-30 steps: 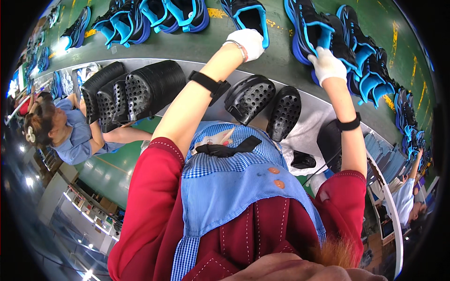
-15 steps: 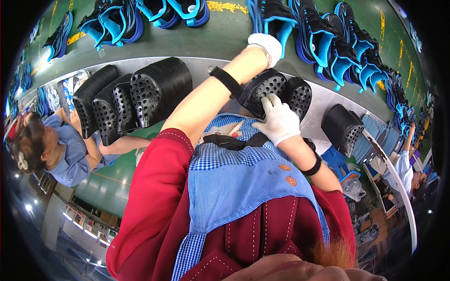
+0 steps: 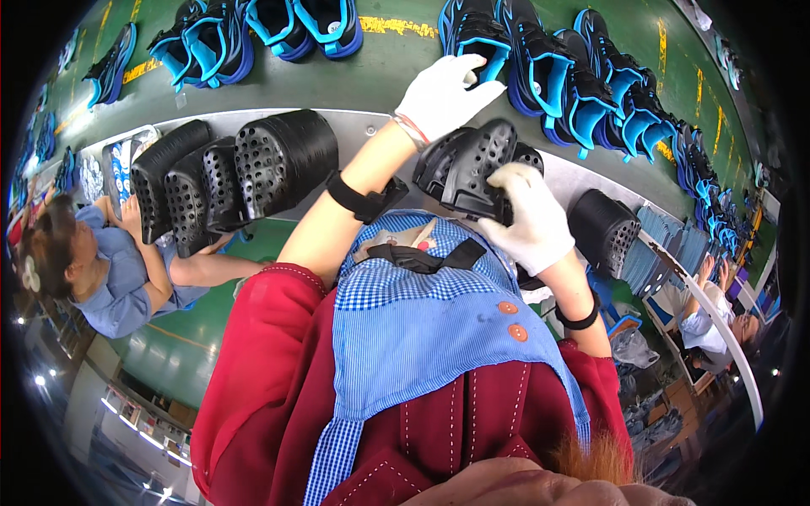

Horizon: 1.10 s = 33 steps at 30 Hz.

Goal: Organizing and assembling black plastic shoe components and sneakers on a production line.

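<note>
In white gloves, both my hands are over the bench edge. My left hand [image 3: 445, 97] is at the heel opening of a black-and-blue sneaker [image 3: 474, 42]; its thumb is stretched apart from its fingers and nothing shows in it. My right hand [image 3: 531, 219] grips the edge of a black perforated plastic shoe insert [image 3: 483, 173], tilted up. Just left of that insert sits another dark insert [image 3: 432, 164], partly covered. Part of a further perforated insert [image 3: 529, 157] shows behind my right fingers.
Stacks of nested black inserts stand left [image 3: 283, 164] and right [image 3: 603, 232] along the metal ledge [image 3: 371, 131]. Sneakers line the green surface [image 3: 396, 63] beyond. One co-worker [image 3: 118, 261] is at the left, another [image 3: 709, 325] at the far right beside a curved white rail [image 3: 717, 312].
My left hand has drawn back out from the sneaker's opening, to the left. My right hand has closed on an insert and tipped it up from the others.
</note>
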Each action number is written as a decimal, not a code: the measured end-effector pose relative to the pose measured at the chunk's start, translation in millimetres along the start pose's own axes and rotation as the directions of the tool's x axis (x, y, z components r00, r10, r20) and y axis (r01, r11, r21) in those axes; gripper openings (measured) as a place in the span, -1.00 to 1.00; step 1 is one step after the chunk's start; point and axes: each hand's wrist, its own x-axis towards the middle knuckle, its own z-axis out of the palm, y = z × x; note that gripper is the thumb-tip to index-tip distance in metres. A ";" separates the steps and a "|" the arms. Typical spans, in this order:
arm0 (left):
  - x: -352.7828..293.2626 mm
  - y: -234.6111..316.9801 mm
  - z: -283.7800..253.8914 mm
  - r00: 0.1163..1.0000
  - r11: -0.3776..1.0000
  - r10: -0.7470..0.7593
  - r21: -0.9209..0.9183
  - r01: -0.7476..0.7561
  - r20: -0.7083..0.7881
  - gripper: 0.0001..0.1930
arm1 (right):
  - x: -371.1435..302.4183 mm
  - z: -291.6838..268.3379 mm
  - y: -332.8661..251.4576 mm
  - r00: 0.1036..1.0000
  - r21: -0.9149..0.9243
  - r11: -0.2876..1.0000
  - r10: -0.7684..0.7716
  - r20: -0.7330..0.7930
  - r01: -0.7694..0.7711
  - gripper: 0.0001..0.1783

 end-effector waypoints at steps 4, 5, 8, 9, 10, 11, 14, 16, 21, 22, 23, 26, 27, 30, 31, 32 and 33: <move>-10.4 21.8 -0.9 0.953 0.660 0.097 -0.735 0.154 0.287 -0.49 | 6.7 -27.6 1.0 0.982 0.007 0.982 -0.190 -0.021 0.190 -0.45; -11.4 25.5 1.1 0.948 0.574 0.053 -0.786 0.229 0.315 -0.52 | 10.3 -33.3 1.3 0.975 0.015 0.975 -0.222 -0.003 0.222 -0.45; -13.8 33.8 -0.5 0.948 0.347 -0.071 -0.883 0.316 0.311 -0.62 | 18.6 -43.7 20.0 0.955 0.065 0.956 -0.279 -0.101 0.286 -0.44; -7.0 16.6 1.9 0.990 0.459 -0.059 -0.877 0.141 0.128 -0.66 | 22.1 -46.5 21.8 0.972 0.161 0.962 -0.202 -0.119 0.220 -0.43; -1.8 18.8 1.2 0.999 0.498 -0.052 -0.867 0.024 -0.002 -0.68 | 26.8 -52.7 19.8 0.995 0.262 0.961 -0.074 -0.064 0.089 -0.41; 0.9 20.8 1.5 0.991 0.535 -0.038 -0.840 -0.090 -0.131 -0.70 | 31.3 -56.8 17.3 0.999 0.352 0.935 0.049 0.005 -0.048 -0.38; -1.8 57.2 -8.5 0.930 0.719 -0.022 -0.652 -0.241 -0.368 -0.83 | 37.6 -50.6 9.2 0.998 0.124 0.991 0.055 -0.020 -0.052 -0.30; -2.9 64.2 -10.4 0.912 0.749 -0.023 -0.611 -0.256 -0.410 -0.85 | 44.3 -41.9 10.7 0.990 0.155 0.978 0.137 0.039 -0.142 -0.32; -7.5 51.0 -10.6 0.823 0.990 0.009 -0.109 -0.086 -0.568 -0.83 | 43.4 -20.2 4.3 0.996 0.031 0.996 0.084 -0.010 -0.084 -0.43; -9.1 49.0 -10.9 0.841 0.992 -0.047 -0.122 -0.023 -0.538 -0.78 | 45.6 -20.1 3.5 0.995 -0.005 0.995 0.098 -0.007 -0.098 -0.44; -10.5 42.7 -9.8 0.839 0.992 -0.046 -0.123 -0.025 -0.542 -0.78 | 48.0 -20.1 2.6 0.994 -0.041 0.993 0.113 -0.006 -0.113 -0.46; -16.9 29.2 -9.9 0.906 0.988 -0.134 -0.124 0.092 -0.401 -0.52 | 61.5 -27.4 14.6 0.980 -0.164 0.973 0.177 0.091 -0.161 -0.46; -21.7 28.9 -12.8 0.950 0.994 -0.106 -0.047 0.096 -0.293 -0.57 | 64.5 -28.8 22.3 0.964 -0.217 0.953 0.241 0.114 -0.212 -0.45; -25.8 -8.6 -11.0 0.986 0.944 0.087 0.329 -0.037 -0.139 -0.67 | 81.7 -28.5 45.3 0.919 -0.253 0.924 0.341 0.199 -0.288 -0.42; -28.1 -18.3 -5.7 0.983 0.915 0.160 0.388 -0.112 -0.093 -0.70 | 89.3 -24.5 58.6 0.896 -0.256 0.912 0.380 0.228 -0.322 -0.42; -25.7 -38.3 0.5 0.932 0.853 0.359 0.423 -0.304 -0.055 -0.68 | 96.8 -15.3 79.8 0.908 -0.134 0.941 0.335 0.251 -0.310 -0.42; -23.6 -43.9 4.2 0.933 0.858 0.355 0.416 -0.302 -0.055 -0.68 | 99.5 -20.0 81.2 0.944 -0.159 0.984 0.127 0.304 -0.081 -0.43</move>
